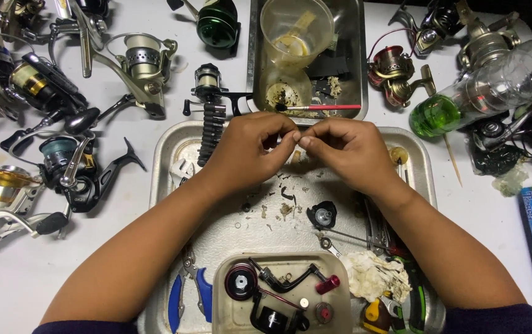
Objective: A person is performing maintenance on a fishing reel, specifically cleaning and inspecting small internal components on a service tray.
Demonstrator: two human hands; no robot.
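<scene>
My left hand (250, 148) and my right hand (343, 148) meet fingertip to fingertip above the far part of a metal tray (167, 154). Both pinch something small between them at about the middle; the part itself is hidden by the fingers. Just beyond the hands a red-handled brush (324, 107) lies across the rim of a second metal tray (355, 55). Below the hands a black round reel part (321, 215) lies on the tray floor among grit and tiny washers.
Several fishing reels (61, 167) crowd the white table at left and top right. A clear plastic cup (294, 28) stands in the far tray. A small tub (281, 297) holds a spool and a handle. Blue-handled pliers (188, 291), a rag (374, 275), a green-bottomed bottle (464, 99).
</scene>
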